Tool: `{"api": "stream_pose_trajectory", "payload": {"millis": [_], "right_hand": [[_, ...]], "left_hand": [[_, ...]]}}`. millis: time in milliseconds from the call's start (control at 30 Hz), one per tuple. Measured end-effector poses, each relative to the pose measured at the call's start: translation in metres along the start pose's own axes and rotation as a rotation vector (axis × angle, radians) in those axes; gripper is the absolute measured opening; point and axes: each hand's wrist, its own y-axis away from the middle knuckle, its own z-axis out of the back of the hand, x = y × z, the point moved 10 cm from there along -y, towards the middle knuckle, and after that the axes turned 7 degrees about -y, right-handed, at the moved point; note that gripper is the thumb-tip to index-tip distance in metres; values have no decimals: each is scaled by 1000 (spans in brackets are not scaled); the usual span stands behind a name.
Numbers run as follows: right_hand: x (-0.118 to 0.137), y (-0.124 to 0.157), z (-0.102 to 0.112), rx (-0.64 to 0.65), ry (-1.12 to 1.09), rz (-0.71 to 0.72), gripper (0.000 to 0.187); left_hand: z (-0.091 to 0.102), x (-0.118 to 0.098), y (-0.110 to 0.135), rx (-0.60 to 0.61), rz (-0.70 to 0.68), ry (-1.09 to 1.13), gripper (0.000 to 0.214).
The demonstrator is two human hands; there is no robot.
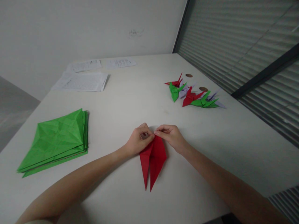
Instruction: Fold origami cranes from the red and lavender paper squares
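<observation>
A red folded paper piece [153, 160] lies on the white table [130, 102] in front of me, its two long points aimed toward me. My left hand [138, 140] and my right hand [170, 136] meet at its far tip. Both pinch that tip with curled fingers. The paper's top end is partly hidden under my fingers.
A stack of green creased paper sheets [57, 140] lies at the left. Several finished paper cranes in red, green and pale purple [192, 93] sit at the right near the window blinds. Printed white sheets [81, 81] lie at the far left of the table.
</observation>
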Motion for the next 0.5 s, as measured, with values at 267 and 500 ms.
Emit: {"api": "stream_pose_trajectory", "payload": {"millis": [267, 500], "right_hand": [[2, -1, 2, -1, -64, -3, 27], [2, 0, -1, 21, -27, 16, 29]], "left_hand": [[4, -1, -3, -19, 31, 47, 19], [7, -7, -3, -29, -27, 33, 20]]}}
